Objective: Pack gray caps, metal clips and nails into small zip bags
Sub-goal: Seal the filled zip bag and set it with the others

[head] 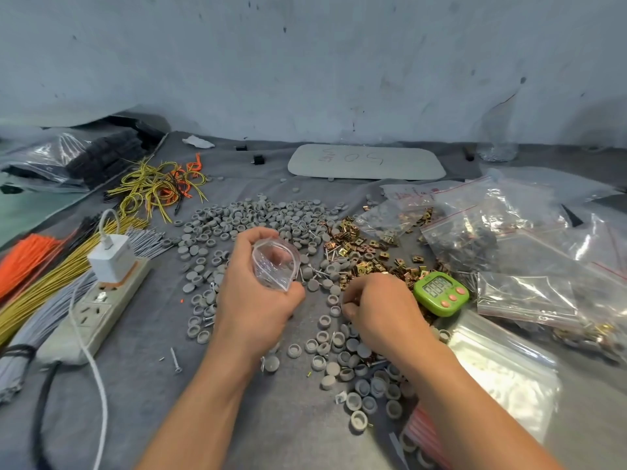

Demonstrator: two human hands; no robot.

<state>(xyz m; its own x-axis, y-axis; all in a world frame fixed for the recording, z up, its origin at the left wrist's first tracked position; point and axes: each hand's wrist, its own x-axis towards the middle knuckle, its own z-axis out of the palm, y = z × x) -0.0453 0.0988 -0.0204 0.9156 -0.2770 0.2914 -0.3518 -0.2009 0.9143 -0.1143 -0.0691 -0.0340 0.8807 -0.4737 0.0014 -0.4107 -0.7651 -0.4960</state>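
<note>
Head view: across the gray worktop [142,385] spread gray caps [258,215], with metal clips [356,245] heaped to their right. The left hand [258,300] grips a small zip bag [275,262] held open, up-left of the right hand [380,310]. That hand sits curled on the caps just beside it, and what its grip holds is hidden.

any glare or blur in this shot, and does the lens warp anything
Head view: strong glare whitens the stack of zip bags at lower right; the small bag in the left hand and the gray caps look sharp; the bottom edge goes soft; the wide lens bends the far edge of the table; digits on the green timer are hard to read.
</note>
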